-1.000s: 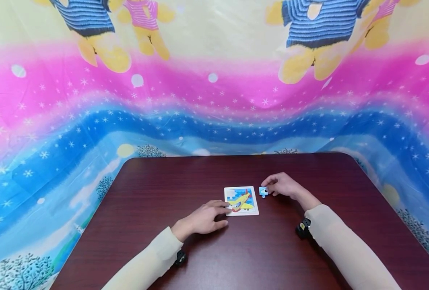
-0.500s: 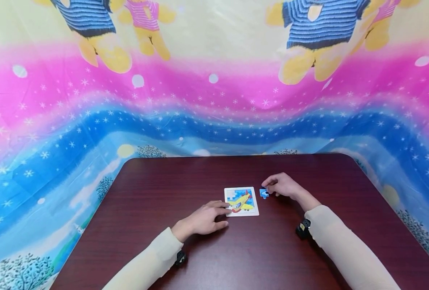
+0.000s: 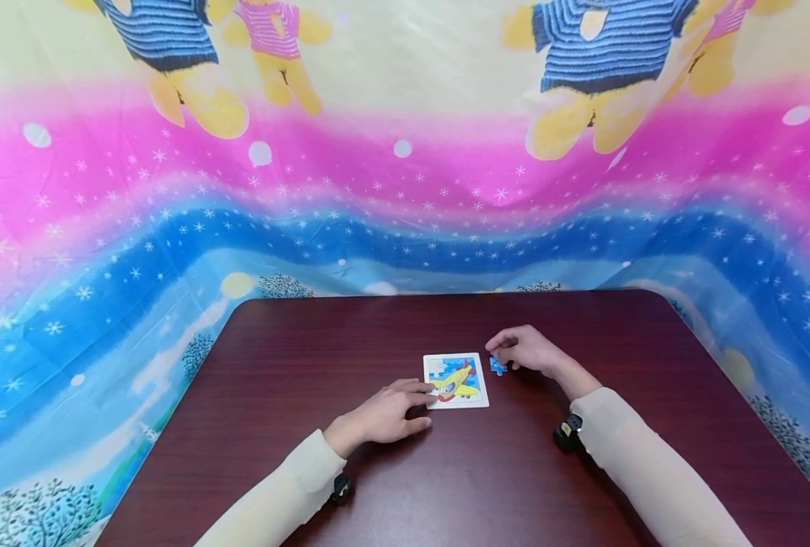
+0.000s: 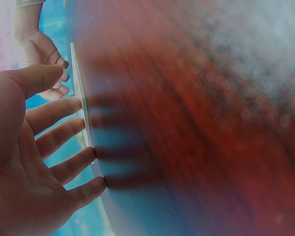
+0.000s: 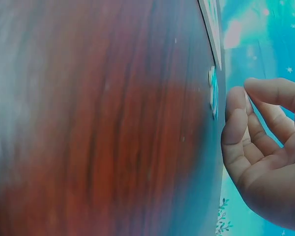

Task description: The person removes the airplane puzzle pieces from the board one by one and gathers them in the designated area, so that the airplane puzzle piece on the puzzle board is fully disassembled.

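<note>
A white-framed jigsaw puzzle [image 3: 485, 399] with a yellow airplane on blue lies flat on the table. My left hand [image 3: 387, 412] rests its straight fingertips at the puzzle's left edge, which the left wrist view shows from the side. Just right of the frame, a blue puzzle piece [image 3: 498, 367] lies on the tabletop, partly covered by my right hand [image 3: 528, 349]. In the right wrist view, thumb and forefinger meet above the table, pinching a thin pale sliver [image 5: 247, 97] that looks like a puzzle piece's edge. Most of it is hidden by the fingers.
The dark red-brown table [image 3: 405, 486] has rounded far corners. Behind it hangs a printed cloth [image 3: 405, 205] in pink and blue with bears and snowflakes. Small black cameras [image 3: 566, 433] sit under both cuffs.
My right hand has shifted slightly left toward the puzzle, its fingers now over the loose piece, whose visible face went from pale to deeper blue. The left hand stays put.
</note>
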`<state>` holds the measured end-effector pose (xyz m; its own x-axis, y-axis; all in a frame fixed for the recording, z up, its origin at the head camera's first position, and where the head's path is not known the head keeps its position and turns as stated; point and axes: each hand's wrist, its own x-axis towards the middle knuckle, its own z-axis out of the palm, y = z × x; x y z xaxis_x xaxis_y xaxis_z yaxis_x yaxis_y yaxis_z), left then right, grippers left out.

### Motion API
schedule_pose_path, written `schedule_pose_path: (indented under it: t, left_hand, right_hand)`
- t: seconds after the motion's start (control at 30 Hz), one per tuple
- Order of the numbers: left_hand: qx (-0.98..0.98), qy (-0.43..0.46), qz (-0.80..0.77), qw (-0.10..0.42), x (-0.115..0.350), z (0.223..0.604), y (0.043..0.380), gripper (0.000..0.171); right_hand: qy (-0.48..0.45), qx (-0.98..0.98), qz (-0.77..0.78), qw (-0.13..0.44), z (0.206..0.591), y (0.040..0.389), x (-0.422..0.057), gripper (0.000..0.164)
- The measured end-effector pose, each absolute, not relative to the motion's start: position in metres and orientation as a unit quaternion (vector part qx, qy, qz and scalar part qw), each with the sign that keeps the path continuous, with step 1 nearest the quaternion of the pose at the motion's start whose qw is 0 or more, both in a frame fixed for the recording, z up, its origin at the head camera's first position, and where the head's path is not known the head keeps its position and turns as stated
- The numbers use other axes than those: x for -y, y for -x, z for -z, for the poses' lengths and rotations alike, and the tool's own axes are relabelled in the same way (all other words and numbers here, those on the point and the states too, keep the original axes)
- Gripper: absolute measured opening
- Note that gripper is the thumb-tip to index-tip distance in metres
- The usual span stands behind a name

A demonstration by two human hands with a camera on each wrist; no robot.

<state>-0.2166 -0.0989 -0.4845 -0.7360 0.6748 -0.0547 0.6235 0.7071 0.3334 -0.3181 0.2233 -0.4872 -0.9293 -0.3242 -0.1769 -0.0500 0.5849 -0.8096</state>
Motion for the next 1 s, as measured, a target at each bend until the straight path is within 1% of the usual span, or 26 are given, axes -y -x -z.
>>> schedule_pose_path:
  t: [0.3,0.6,0.77,1.0]
  left_hand:
    - [-0.921,-0.346,-0.154,0.091,0.098,0.484,0.218,0.045]
    - [-0.918,-0.348,-0.163,0.098,0.098,0.484,0.217,0.045]
    - [-0.918,-0.35,-0.161,0.095,0.099,0.484,0.217,0.045]
    - [-0.919,-0.346,-0.159,0.099,0.098,0.483,0.218,0.045]
  right_hand:
    - [0.126,-0.862,0.461,0.172,0.479,0.312,-0.203,0.022]
    - [0.14,-0.863,0.451,0.18,0.478,0.314,-0.185,0.021]
    - [0.163,-0.859,0.449,0.184,0.477,0.314,-0.175,0.021]
    - [0.161,-0.86,0.445,0.191,0.479,0.314,-0.16,0.017]
